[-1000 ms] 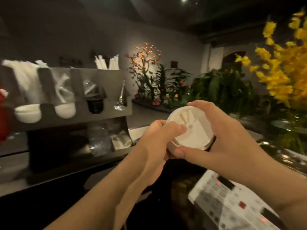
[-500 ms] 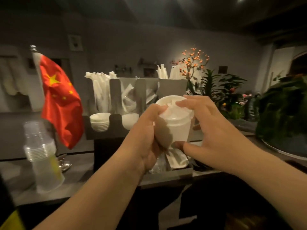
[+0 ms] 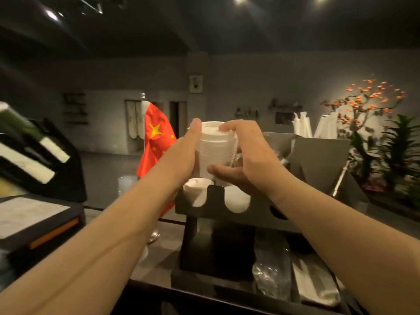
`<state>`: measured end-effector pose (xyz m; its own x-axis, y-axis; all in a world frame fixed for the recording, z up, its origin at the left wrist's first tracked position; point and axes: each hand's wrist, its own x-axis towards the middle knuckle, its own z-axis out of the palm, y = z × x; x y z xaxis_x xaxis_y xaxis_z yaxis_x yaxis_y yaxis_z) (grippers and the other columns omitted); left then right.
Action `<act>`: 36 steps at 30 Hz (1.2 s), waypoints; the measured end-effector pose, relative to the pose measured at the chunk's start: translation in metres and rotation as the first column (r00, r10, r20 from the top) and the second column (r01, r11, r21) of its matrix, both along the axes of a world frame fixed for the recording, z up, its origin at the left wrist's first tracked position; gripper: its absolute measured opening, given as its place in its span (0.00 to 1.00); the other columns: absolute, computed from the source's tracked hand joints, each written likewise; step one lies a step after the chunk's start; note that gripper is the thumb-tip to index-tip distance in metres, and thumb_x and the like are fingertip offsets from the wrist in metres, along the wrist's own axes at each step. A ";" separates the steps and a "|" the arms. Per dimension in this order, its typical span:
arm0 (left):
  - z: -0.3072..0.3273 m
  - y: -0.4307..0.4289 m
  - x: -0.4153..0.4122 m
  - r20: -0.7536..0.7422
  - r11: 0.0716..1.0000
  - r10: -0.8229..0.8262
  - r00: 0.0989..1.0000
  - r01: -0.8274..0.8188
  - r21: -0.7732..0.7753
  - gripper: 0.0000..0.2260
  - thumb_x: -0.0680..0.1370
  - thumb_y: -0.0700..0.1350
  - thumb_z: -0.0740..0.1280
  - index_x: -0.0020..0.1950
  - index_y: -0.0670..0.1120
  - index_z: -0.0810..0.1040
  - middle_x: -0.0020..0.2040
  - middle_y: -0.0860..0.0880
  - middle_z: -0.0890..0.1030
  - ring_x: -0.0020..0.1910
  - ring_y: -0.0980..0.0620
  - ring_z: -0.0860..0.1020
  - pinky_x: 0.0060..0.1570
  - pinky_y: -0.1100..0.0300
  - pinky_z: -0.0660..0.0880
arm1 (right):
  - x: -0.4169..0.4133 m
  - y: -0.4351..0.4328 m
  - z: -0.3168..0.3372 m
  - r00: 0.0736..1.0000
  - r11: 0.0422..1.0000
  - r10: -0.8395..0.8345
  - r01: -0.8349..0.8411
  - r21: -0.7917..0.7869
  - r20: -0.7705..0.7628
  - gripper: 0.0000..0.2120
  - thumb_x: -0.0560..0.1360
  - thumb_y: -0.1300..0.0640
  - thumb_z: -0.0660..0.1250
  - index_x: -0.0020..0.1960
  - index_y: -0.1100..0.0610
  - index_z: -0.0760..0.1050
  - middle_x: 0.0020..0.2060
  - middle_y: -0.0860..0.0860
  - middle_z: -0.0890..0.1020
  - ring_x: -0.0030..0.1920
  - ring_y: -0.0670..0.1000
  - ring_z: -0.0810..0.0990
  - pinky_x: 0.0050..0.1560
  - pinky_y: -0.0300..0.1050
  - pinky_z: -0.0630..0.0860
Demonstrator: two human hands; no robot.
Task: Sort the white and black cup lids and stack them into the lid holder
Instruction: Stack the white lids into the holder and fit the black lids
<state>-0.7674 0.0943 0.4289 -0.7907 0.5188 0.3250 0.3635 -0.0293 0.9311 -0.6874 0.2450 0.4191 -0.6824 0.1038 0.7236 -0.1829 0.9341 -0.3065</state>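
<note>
Stack of white lids (image 3: 216, 148) is hanging just above the lid holder (image 3: 250, 214), possibly over its second slot; left hand (image 3: 184, 153) is pressing straight fingers against its side, right hand (image 3: 247, 160) is curling round it, thumb underneath.

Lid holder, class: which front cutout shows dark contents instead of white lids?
The rightmost cutout of the lid holder: it looks dark, while the two to its left show white lids.

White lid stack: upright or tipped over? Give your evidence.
Upright: the white lid stack stands vertical, rims level, held between left hand and right hand above the holder.
</note>
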 end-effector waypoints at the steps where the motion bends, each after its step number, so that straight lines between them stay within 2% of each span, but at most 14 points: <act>1: 0.002 0.000 -0.008 -0.048 0.999 0.029 0.998 -0.030 -0.034 0.25 0.84 0.69 0.52 0.52 0.53 0.80 0.52 0.48 0.85 0.52 0.51 0.82 0.58 0.53 0.78 | -0.015 0.001 0.002 1.000 1.000 -0.014 0.014 -0.005 0.014 0.37 0.69 0.47 0.81 0.69 0.42 0.62 0.68 0.43 0.63 0.64 0.46 0.68 0.56 0.33 0.74; 2: 0.001 0.000 -0.019 -0.100 0.995 0.068 0.993 -0.074 -0.060 0.27 0.81 0.71 0.54 0.53 0.51 0.81 0.55 0.46 0.85 0.55 0.48 0.83 0.63 0.50 0.77 | -0.030 0.001 0.003 0.999 1.000 -0.027 0.027 -0.006 0.025 0.37 0.69 0.47 0.81 0.69 0.41 0.61 0.68 0.42 0.62 0.63 0.46 0.68 0.56 0.34 0.74; 4: -0.002 -0.001 -0.039 -0.189 0.978 0.174 0.966 -0.192 -0.081 0.28 0.77 0.70 0.60 0.58 0.47 0.80 0.56 0.46 0.85 0.55 0.48 0.82 0.57 0.50 0.78 | -0.055 0.003 0.003 0.996 0.998 -0.068 0.068 -0.004 0.056 0.38 0.68 0.46 0.81 0.69 0.41 0.61 0.68 0.43 0.62 0.62 0.47 0.67 0.56 0.39 0.75; 6: -0.009 -0.003 -0.052 -0.231 0.964 0.231 0.945 -0.255 -0.078 0.21 0.82 0.62 0.65 0.65 0.47 0.77 0.53 0.51 0.81 0.50 0.55 0.79 0.45 0.58 0.73 | -0.071 0.006 -0.001 0.991 0.995 -0.096 0.096 -0.002 0.099 0.38 0.68 0.42 0.80 0.70 0.41 0.61 0.70 0.45 0.62 0.62 0.49 0.68 0.55 0.43 0.76; 8: -0.016 -0.004 -0.062 -0.278 0.964 0.210 0.937 -0.246 -0.099 0.18 0.83 0.55 0.68 0.71 0.52 0.72 0.52 0.52 0.79 0.48 0.58 0.78 0.40 0.63 0.73 | -0.081 0.008 -0.007 0.984 0.993 -0.116 0.113 0.031 0.132 0.38 0.68 0.39 0.79 0.70 0.42 0.62 0.71 0.46 0.64 0.63 0.52 0.71 0.57 0.49 0.79; 10: -0.022 -0.004 -0.070 -0.328 0.959 0.190 0.925 -0.246 -0.138 0.16 0.83 0.51 0.69 0.69 0.57 0.71 0.51 0.51 0.80 0.46 0.57 0.80 0.34 0.69 0.75 | -0.087 0.009 -0.013 0.975 0.984 -0.166 0.154 0.091 0.146 0.39 0.68 0.38 0.78 0.71 0.44 0.62 0.71 0.47 0.67 0.65 0.54 0.74 0.58 0.51 0.80; 13: -0.028 -0.002 -0.080 -0.392 0.947 0.160 0.906 -0.253 -0.199 0.16 0.83 0.49 0.69 0.71 0.55 0.73 0.51 0.53 0.81 0.49 0.57 0.81 0.31 0.77 0.73 | -0.088 0.012 -0.014 0.973 0.979 -0.190 0.176 0.106 0.131 0.38 0.68 0.35 0.76 0.70 0.44 0.63 0.68 0.47 0.70 0.61 0.53 0.75 0.54 0.49 0.82; 15: -0.031 -0.002 -0.081 -0.411 0.943 0.154 0.899 -0.258 -0.210 0.18 0.83 0.48 0.70 0.73 0.53 0.73 0.52 0.53 0.81 0.48 0.57 0.81 0.31 0.76 0.74 | -0.087 0.015 -0.014 0.974 0.980 -0.177 0.162 0.111 0.143 0.37 0.67 0.35 0.77 0.69 0.44 0.64 0.66 0.47 0.71 0.59 0.52 0.75 0.52 0.47 0.81; 19: -0.036 0.000 -0.086 -0.425 0.932 0.147 0.893 -0.269 -0.244 0.17 0.81 0.46 0.71 0.68 0.53 0.74 0.48 0.52 0.81 0.45 0.56 0.82 0.33 0.70 0.77 | -0.089 0.015 -0.018 0.953 0.954 -0.255 0.221 0.201 0.163 0.38 0.67 0.33 0.76 0.69 0.43 0.64 0.66 0.47 0.74 0.62 0.54 0.76 0.63 0.56 0.79; 23: -0.039 0.004 -0.086 -0.455 0.901 0.158 0.876 -0.316 -0.296 0.15 0.73 0.53 0.70 0.60 0.59 0.78 0.52 0.49 0.83 0.54 0.46 0.82 0.56 0.46 0.83 | -0.087 0.022 -0.024 0.916 0.874 -0.376 0.300 0.383 0.141 0.36 0.68 0.24 0.68 0.69 0.41 0.67 0.66 0.45 0.77 0.66 0.53 0.70 0.69 0.59 0.65; 25: -0.040 0.006 -0.086 -0.464 0.896 0.154 0.872 -0.321 -0.307 0.17 0.69 0.57 0.69 0.57 0.61 0.78 0.54 0.47 0.82 0.55 0.44 0.81 0.59 0.41 0.82 | -0.085 0.024 -0.028 0.927 0.878 -0.352 0.280 0.389 0.127 0.33 0.69 0.25 0.67 0.67 0.40 0.68 0.66 0.44 0.77 0.65 0.53 0.69 0.70 0.59 0.65; 28: -0.039 0.007 -0.087 -0.466 0.890 0.156 0.871 -0.329 -0.316 0.18 0.62 0.61 0.69 0.50 0.60 0.77 0.50 0.45 0.81 0.53 0.40 0.80 0.56 0.39 0.82 | -0.083 0.020 -0.028 0.948 0.876 -0.307 0.247 0.414 0.084 0.26 0.72 0.30 0.71 0.64 0.42 0.73 0.64 0.45 0.77 0.62 0.51 0.70 0.67 0.58 0.71; 31: -0.034 0.005 -0.084 -0.466 0.866 0.133 0.875 -0.332 -0.375 0.18 0.61 0.61 0.70 0.48 0.60 0.76 0.49 0.46 0.81 0.54 0.39 0.79 0.56 0.39 0.81 | -0.077 0.015 -0.023 0.945 0.883 -0.297 0.218 0.415 0.136 0.26 0.74 0.32 0.69 0.67 0.45 0.72 0.64 0.46 0.78 0.61 0.52 0.72 0.67 0.55 0.69; 36: -0.022 0.002 -0.071 -0.509 0.794 0.094 0.856 -0.373 -0.480 0.19 0.65 0.61 0.70 0.54 0.59 0.75 0.56 0.46 0.79 0.58 0.40 0.77 0.62 0.43 0.78 | -0.059 0.013 -0.016 0.913 0.895 -0.306 0.180 0.408 0.268 0.33 0.77 0.39 0.71 0.77 0.45 0.64 0.74 0.47 0.72 0.72 0.54 0.67 0.75 0.60 0.62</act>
